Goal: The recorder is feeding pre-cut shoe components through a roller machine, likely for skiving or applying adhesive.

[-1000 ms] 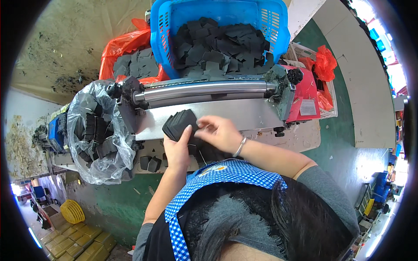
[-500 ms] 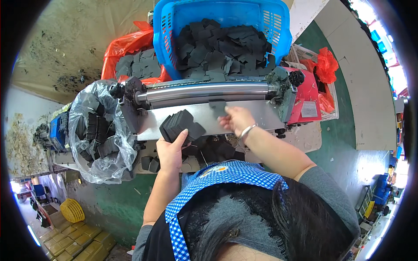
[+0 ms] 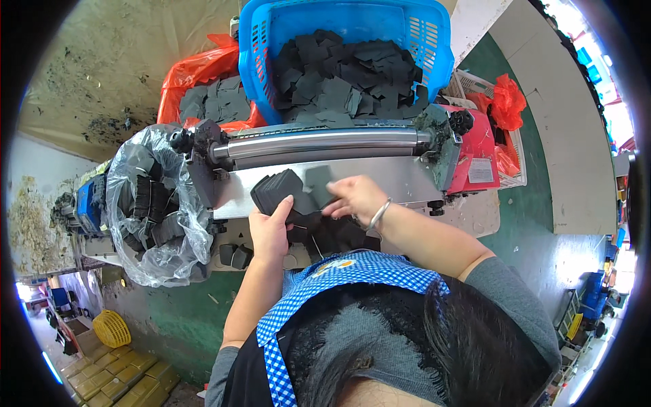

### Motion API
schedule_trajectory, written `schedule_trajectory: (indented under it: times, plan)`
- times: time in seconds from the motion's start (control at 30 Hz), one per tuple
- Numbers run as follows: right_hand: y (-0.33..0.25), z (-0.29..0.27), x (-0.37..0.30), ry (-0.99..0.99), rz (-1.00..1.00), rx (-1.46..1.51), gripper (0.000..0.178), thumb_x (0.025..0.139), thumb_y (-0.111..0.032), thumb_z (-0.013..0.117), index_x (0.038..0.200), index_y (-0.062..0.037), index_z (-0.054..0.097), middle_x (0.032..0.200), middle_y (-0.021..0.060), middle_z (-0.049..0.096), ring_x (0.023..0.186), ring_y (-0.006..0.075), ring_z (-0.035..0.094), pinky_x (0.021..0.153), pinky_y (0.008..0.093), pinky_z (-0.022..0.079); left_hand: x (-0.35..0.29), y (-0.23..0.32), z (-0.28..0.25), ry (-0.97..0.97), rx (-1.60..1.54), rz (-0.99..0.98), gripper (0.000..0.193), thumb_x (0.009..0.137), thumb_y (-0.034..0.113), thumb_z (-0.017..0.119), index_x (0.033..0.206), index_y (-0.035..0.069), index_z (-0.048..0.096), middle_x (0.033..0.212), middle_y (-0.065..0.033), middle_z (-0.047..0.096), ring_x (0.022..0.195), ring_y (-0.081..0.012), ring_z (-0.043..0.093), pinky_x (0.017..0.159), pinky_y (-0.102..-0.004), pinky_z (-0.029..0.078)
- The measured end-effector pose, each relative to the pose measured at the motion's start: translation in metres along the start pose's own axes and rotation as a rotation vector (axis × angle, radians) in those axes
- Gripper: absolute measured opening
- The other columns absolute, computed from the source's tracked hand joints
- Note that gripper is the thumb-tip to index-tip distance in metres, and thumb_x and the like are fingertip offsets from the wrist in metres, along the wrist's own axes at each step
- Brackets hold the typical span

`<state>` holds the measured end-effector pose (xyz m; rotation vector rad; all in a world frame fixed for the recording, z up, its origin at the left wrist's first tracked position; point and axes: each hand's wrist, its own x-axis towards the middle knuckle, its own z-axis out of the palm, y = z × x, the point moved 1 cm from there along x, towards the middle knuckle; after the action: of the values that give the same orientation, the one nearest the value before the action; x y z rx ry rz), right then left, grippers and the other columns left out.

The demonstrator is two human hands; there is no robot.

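Observation:
A stack of thin black sheet pieces (image 3: 279,193) rests in my left hand (image 3: 270,230), the thumb pressed over its near side. Beside it, my right hand (image 3: 356,199), with a bangle at the wrist, pinches a single black piece (image 3: 319,183), slightly smeared by motion, at the stack's right edge. Whether that piece touches the stack, I cannot tell. Both hands are over the machine's metal plate (image 3: 400,178), in front of its steel roller (image 3: 325,140). More black pieces (image 3: 342,234) lie below the plate, partly hidden by my hands.
Beyond the roller stands a blue basket (image 3: 346,12) heaped with black pieces. Red plastic (image 3: 180,85) with similar pieces lies to its left. A clear plastic bag (image 3: 125,237) of bundled black stacks sits left of the machine. The machine's red housing (image 3: 478,149) closes off the right end.
My right hand has moved left and slightly nearer, carrying the black piece from the plate to the stack. My left hand and its stack have stayed nearly in place.

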<state>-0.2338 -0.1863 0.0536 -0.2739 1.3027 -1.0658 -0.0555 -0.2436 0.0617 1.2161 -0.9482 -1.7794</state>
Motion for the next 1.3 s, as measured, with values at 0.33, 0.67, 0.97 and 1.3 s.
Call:
schedule_trajectory:
  times: [0.33, 0.67, 0.97, 1.3]
  plan:
    - [-0.003, 0.022, -0.023, 0.147, -1.164, -1.046, 0.012, 0.077, -0.014, 0.064, 0.083, -0.0043, 0.066, 0.088, 0.0105, 0.064, 0.077, 0.0278, 0.062, 0.068, 0.0353, 0.05, -0.009, -0.01, 0.015, -0.07, 0.211, 0.306, 0.023, 0.08, 0.007, 0.068, 0.099, -0.003, 0.062, 0.092, -0.0057, 0.065, 0.08, -0.0096, 0.059, 0.073, -0.0242, 0.048]
    - [0.003, 0.023, -0.03, 0.08, -0.791, -0.584, 0.019, 0.078, -0.017, 0.069, 0.088, -0.0002, 0.066, 0.09, 0.0118, 0.065, 0.075, 0.0223, 0.066, 0.067, 0.0315, 0.053, -0.013, 0.002, 0.012, -0.125, -0.17, -0.043, 0.025, 0.076, -0.001, 0.069, 0.099, -0.002, 0.061, 0.092, -0.0087, 0.065, 0.079, -0.0149, 0.063, 0.071, -0.0265, 0.052]
    - [0.003, 0.001, -0.004, 0.164, -0.086, 0.112, 0.021, 0.09, -0.016, 0.049, 0.098, 0.0026, 0.055, 0.084, 0.0147, 0.063, 0.068, 0.0224, 0.066, 0.057, 0.0296, 0.055, -0.007, 0.004, 0.002, -0.043, -0.082, 0.155, 0.028, 0.078, -0.003, 0.061, 0.106, -0.004, 0.057, 0.097, -0.0104, 0.064, 0.083, -0.0189, 0.063, 0.075, -0.0303, 0.052]
    - [0.014, 0.012, -0.012, -0.062, -0.443, -0.545, 0.027, 0.086, -0.022, 0.061, 0.094, 0.0048, 0.06, 0.082, 0.0129, 0.065, 0.068, 0.0192, 0.066, 0.058, 0.0281, 0.052, -0.011, -0.004, 0.018, -0.054, 0.01, 0.012, 0.025, 0.08, 0.004, 0.066, 0.104, 0.002, 0.061, 0.094, -0.0057, 0.064, 0.076, -0.0135, 0.063, 0.061, -0.0283, 0.055]
